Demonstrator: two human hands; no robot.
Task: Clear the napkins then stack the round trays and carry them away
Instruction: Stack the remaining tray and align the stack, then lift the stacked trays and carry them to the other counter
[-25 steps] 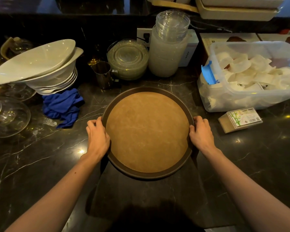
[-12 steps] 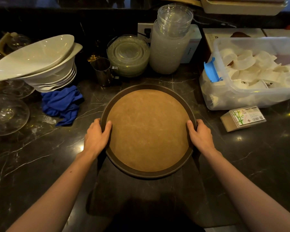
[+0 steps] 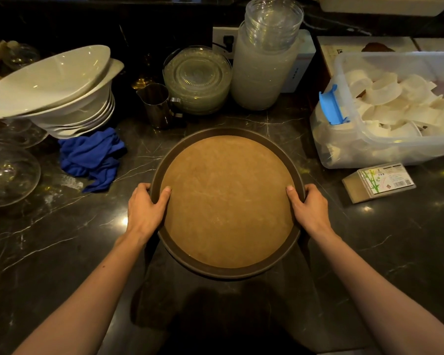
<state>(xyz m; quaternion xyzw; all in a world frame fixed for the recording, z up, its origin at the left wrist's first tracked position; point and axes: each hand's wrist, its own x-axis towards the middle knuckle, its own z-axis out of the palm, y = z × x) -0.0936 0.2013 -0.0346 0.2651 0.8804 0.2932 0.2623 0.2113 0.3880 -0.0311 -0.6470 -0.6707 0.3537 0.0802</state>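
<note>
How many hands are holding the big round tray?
2. The left hand grips the round tray at its left rim, thumb on the brown inside. The right hand grips the right rim the same way.

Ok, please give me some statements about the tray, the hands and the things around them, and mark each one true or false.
1. Both hands hold the round tray: the left hand on its left rim, the right hand on its right rim. True.
2. The round tray carries a pile of napkins. False: its brown surface is bare.
3. The blue cloth lies left of the tray, in front of the stack of white bowls. True.
4. The clear plastic box with the blue latch is empty. False: it is full of white pieces.
5. The metal jug stands on the tray. False: it stands on the counter behind it.
</note>
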